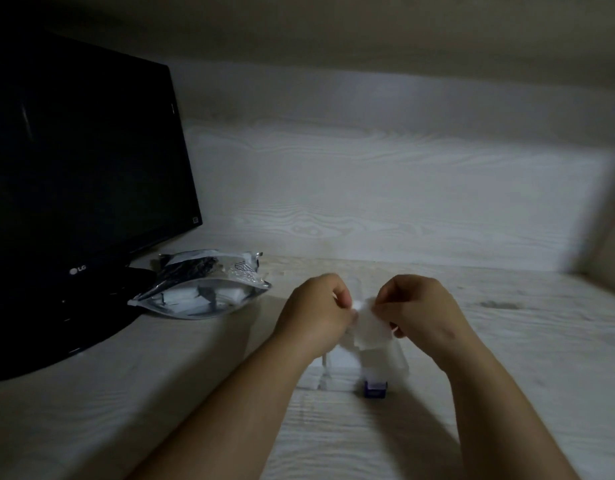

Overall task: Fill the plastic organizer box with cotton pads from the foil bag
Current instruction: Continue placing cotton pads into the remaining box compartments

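In the head view, both hands meet above the pale desk [513, 344]. The left hand [316, 308] has its fingers curled and appears to pinch the left edge of a small stack of white cotton pads [372, 327]. The right hand [422, 306] pinches the stack's upper right edge between thumb and fingertips. The pads hang between the two hands, slightly fanned at their lower corners.

Directly below the hands stands the clear plastic organizer box [324, 372]. Its walls are hard to make out, and there seems to be white inside it already. A small blue item [375, 389] sits against its near side, under the right wrist. Well to the left of the left hand lies the foil bag [202, 289], mouth open, with more white pads showing inside. A dark monitor [84, 161] stands beyond it.

The pads look very light, soft and limp, and likely to slide apart or bend if held by one corner. A pinch across opposite edges should keep the stack square for lowering into the box. The box itself seems light and may shift if pushed.
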`<control>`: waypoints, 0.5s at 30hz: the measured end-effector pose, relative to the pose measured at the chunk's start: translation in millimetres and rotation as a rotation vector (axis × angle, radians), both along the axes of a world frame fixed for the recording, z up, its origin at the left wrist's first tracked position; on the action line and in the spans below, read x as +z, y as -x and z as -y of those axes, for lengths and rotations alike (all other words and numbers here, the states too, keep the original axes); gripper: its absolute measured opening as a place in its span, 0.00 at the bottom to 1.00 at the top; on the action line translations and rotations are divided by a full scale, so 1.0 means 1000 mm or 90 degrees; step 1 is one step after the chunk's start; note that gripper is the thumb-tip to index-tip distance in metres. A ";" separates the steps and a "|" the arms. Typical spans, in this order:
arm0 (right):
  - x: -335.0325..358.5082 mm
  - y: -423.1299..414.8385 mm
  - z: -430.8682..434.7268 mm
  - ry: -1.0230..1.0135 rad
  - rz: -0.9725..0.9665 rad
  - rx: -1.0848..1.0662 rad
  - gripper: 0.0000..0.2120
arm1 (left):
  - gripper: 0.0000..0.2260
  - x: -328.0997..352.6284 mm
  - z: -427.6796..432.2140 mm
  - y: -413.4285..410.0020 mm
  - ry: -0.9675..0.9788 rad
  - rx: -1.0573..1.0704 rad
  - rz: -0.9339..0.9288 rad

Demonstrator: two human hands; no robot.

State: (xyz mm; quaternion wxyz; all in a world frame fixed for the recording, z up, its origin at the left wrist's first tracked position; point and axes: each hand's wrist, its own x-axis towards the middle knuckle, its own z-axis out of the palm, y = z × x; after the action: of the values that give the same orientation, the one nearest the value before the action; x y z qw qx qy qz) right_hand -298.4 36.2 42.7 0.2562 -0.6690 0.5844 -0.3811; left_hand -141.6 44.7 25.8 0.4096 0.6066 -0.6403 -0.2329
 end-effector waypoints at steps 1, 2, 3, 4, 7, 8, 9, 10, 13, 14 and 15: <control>0.001 0.001 0.000 -0.014 -0.042 0.001 0.05 | 0.08 -0.001 -0.001 0.001 -0.009 -0.016 0.032; 0.001 0.002 0.000 -0.032 -0.084 0.005 0.06 | 0.08 -0.002 -0.003 0.003 -0.020 -0.032 0.062; 0.001 0.003 0.000 -0.053 -0.125 0.009 0.06 | 0.07 -0.003 -0.005 0.004 -0.026 -0.045 0.094; 0.001 0.003 0.000 -0.071 -0.165 0.010 0.06 | 0.05 -0.004 -0.007 0.006 -0.024 -0.055 0.132; 0.000 0.000 0.000 -0.107 -0.269 0.011 0.08 | 0.07 -0.005 -0.013 0.012 -0.009 -0.080 0.234; 0.000 -0.001 0.000 -0.117 -0.291 0.014 0.09 | 0.08 -0.005 -0.014 0.014 -0.013 -0.089 0.254; 0.000 -0.002 -0.001 -0.125 -0.308 0.017 0.09 | 0.08 -0.004 -0.016 0.015 -0.016 -0.096 0.273; 0.001 -0.002 -0.002 -0.131 -0.326 0.017 0.09 | 0.09 -0.004 -0.016 0.016 -0.018 -0.100 0.293; 0.003 -0.006 -0.006 -0.123 -0.403 0.016 0.07 | 0.09 -0.006 -0.017 0.018 -0.013 -0.099 0.326; 0.003 -0.008 -0.007 -0.120 -0.419 0.012 0.08 | 0.09 -0.007 -0.018 0.018 -0.009 -0.096 0.324; 0.002 -0.009 -0.007 -0.123 -0.431 0.007 0.08 | 0.09 -0.009 -0.017 0.017 -0.007 -0.095 0.316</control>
State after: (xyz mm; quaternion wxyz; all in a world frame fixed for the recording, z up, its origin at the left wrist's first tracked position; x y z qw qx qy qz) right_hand -289.8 43.1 45.1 0.1122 -0.7331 0.6661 -0.0793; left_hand -158.9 62.1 16.7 0.2180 0.5987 -0.7628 -0.1098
